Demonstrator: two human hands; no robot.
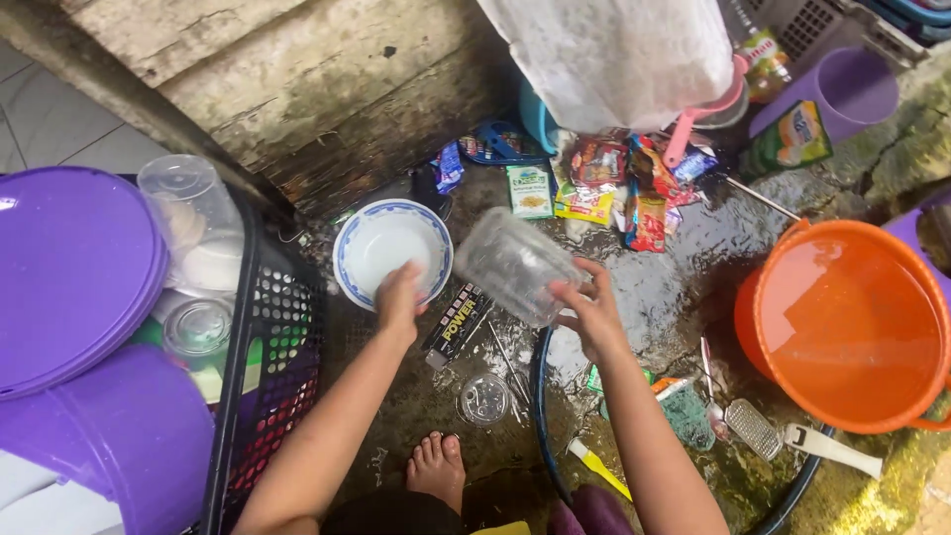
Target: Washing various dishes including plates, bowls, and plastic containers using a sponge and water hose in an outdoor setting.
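While the right hand [592,315] grips it with fingers clamped around its lower end, the clear plastic container [513,266] hangs tilted on its side above the wet concrete floor [684,267], just right of the bowl; it is transparent, ribbed, rounded at the corners, wet and empty. Left hand [399,297]: fingers curled together over the near rim of a white bowl [388,248] with a blue patterned edge, shallow, empty, resting on the floor. Orange bucket [850,322], far right: filled nearly to the brim with clear water. Black perforated basket [267,367], left: holds an upturned clear plastic tub [188,203], a glass jar [198,327] and pale dishes beneath; purple round lids [74,272] lie stacked beside it, with a purple bucket [109,436] below. Small clear round lid [483,398]: flat on the floor near a bare foot [438,466]. Dark basin rim [543,396]: curves around the person's right forearm; contents cannot be made out. Metal grater [753,428] and white-handled utensil [830,448]: lying by the orange bucket. Assorted coloured sachets [619,188]: scattered against the wall beyond the container. Purple cup [842,94]: tipped on its side, upper right, interior empty as far as visible. Black flat packet [456,322]: on the floor between the two hands.
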